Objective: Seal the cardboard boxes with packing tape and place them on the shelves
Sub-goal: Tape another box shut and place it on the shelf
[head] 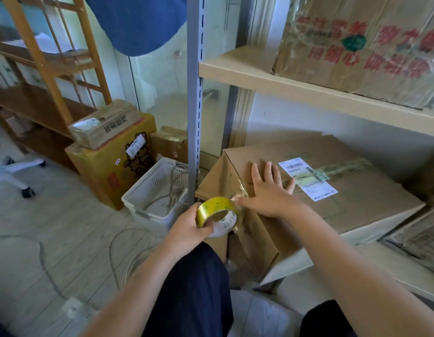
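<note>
My right hand [269, 190] presses flat, fingers straight, on the cardboard box [332, 190] on the lower shelf [405, 276]; my left hand [189, 227] grips the tape roll [217, 215]. I should pull taut and smooth the strip over the corner.

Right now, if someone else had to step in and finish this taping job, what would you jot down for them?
Left hand: grips the yellow packing tape roll just off the box's near left corner.
Right hand: flat, fingers spread, pressing the top of the cardboard box beside its white shipping label.
The box sits on the lower shelf, its corner overhanging the edge. A tape strip runs from the roll onto that corner and across the top seam.
Another taped box with red print is on the upper shelf.
Left: cut the tape, smooth it, push the box fully in.
</note>
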Demonstrator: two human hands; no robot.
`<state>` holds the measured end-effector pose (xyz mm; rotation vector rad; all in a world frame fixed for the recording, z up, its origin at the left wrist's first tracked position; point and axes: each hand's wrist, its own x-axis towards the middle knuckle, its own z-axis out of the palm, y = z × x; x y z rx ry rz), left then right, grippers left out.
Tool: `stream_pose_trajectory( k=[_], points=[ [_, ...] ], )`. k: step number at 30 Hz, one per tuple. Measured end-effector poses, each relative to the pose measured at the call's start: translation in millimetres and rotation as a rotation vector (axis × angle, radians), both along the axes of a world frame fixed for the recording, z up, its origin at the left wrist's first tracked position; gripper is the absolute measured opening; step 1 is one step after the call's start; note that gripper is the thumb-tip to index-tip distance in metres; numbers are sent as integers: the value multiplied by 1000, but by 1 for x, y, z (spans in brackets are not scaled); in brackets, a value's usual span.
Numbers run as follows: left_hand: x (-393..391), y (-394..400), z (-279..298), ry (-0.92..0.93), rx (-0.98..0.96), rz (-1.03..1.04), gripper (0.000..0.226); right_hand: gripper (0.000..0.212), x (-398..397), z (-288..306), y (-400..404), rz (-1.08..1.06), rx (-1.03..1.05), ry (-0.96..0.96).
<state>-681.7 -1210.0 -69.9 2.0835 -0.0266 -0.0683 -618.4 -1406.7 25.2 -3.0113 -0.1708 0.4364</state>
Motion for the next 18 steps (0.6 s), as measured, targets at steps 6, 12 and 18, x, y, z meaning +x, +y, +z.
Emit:
stream_pose_trajectory(
  k=[6, 12, 18],
  points=[
    [20, 2, -38, 78, 654, -10, 26, 104, 3, -1, -2, -1, -14, -15],
    [45, -22, -53, 107, 629, -15, 40, 100, -1, -9, 2, 3, -34, -72],
    [36, -13, -72, 142, 989, -97, 30, 102, 8, -1, -2, 5, -26, -26]
  ],
)
